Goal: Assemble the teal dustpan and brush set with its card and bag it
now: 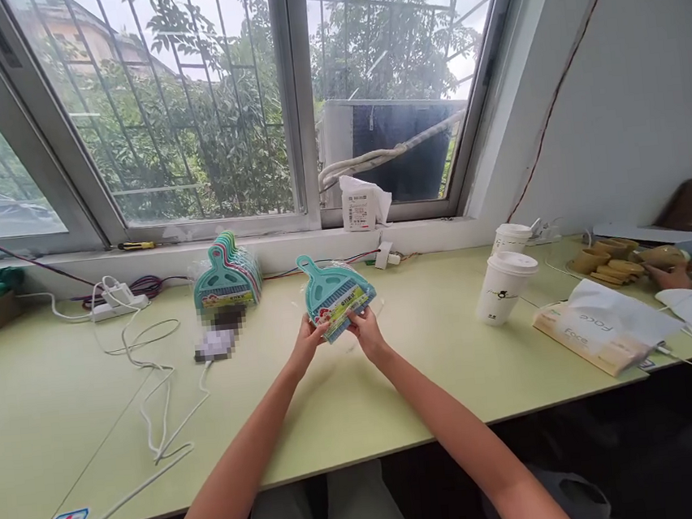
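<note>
A teal dustpan-and-brush set (331,287) in clear wrap, with a yellow label, is held up over the middle of the table, its handle pointing up and to the left. My left hand (308,338) grips its lower left corner. On the lower right edge my right hand (366,331) has its fingers closed. Behind and to the left, a stack of similar wrapped dustpans (225,278) in teal, pink and white stands upright near the windowsill.
White cables and a power strip (119,304) lie at the left. Two white paper cups (506,286) and a tissue pack (603,328) stand right. A tissue box (361,207) sits on the sill. At far right, another person's hand (671,277) is beside yellowish-brown objects (614,260).
</note>
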Tool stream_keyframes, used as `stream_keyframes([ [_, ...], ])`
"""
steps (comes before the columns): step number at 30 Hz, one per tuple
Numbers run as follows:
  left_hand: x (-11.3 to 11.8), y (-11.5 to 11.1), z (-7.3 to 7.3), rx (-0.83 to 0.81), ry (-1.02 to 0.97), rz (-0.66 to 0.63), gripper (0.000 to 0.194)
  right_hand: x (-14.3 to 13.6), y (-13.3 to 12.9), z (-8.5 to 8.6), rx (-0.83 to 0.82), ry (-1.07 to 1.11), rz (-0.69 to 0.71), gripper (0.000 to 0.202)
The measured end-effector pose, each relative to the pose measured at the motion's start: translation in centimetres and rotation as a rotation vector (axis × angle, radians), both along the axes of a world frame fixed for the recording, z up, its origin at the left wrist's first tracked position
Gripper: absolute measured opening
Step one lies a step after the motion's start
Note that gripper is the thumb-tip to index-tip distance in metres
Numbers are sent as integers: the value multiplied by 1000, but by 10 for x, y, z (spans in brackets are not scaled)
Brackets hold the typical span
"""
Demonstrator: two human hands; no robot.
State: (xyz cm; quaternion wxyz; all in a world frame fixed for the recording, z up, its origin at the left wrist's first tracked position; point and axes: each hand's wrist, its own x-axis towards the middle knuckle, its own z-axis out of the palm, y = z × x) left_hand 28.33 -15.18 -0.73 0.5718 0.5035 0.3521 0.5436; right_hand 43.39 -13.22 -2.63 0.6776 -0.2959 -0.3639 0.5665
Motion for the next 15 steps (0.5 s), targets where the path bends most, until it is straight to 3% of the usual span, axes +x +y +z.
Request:
stream_keyframes([
  [12,-1,4,-7,-14,24,35,58,-2,1,-2,-77,-19,38,41],
  [15,-3,8,-9,-78,17,49,56,10,4,5,-124,-122,135,38],
])
